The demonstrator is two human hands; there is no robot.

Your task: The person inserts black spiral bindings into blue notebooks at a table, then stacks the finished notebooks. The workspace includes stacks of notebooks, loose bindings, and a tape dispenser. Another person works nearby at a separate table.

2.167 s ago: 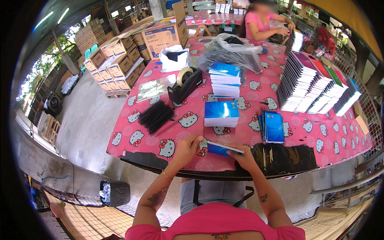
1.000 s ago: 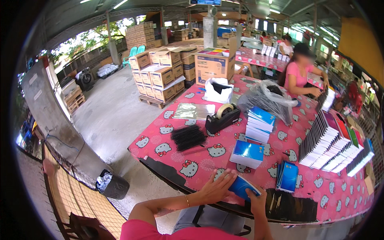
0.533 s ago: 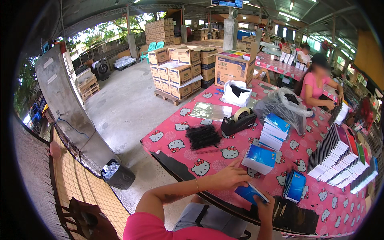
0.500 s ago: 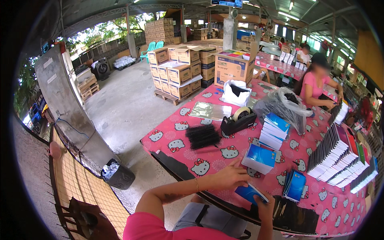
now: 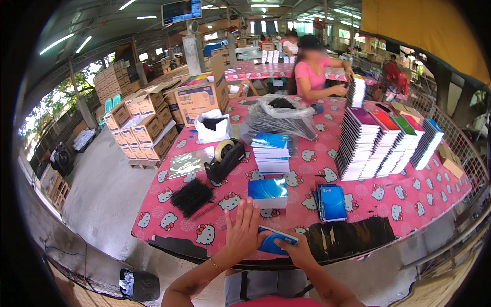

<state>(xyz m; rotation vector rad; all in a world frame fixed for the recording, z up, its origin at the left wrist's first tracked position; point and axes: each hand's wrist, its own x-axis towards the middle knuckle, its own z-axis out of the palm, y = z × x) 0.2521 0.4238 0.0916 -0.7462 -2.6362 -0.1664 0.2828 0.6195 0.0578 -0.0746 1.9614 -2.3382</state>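
Note:
A small blue-covered notebook (image 5: 271, 243) is in my right hand (image 5: 297, 249), thumb on its cover, just over the table's near edge. My left hand (image 5: 242, 231) has its fingers stretched out and pointing away from me; its thumb side is against the left end of that notebook. Just beyond my left fingertips stands a stack of blue-covered notebooks or loose covered pages (image 5: 268, 191). Behind it is a looser, taller pile of the same kind (image 5: 270, 151). Several finished-looking blue notebooks (image 5: 332, 202) with dark spiral edges lie to the right.
Black spiral binding coils (image 5: 191, 197) and a tape dispenser (image 5: 225, 160) lie left of the stacks. Plastic bags (image 5: 279, 118) stand farther back. Tall rows of spiral notebooks (image 5: 356, 146) fill the right side. A co-worker (image 5: 313, 71) in pink handles notebooks across the table.
The view has swung to the right, so the table sits more centrally. My left hand's fingers have straightened out. The notebook stays in my right hand.

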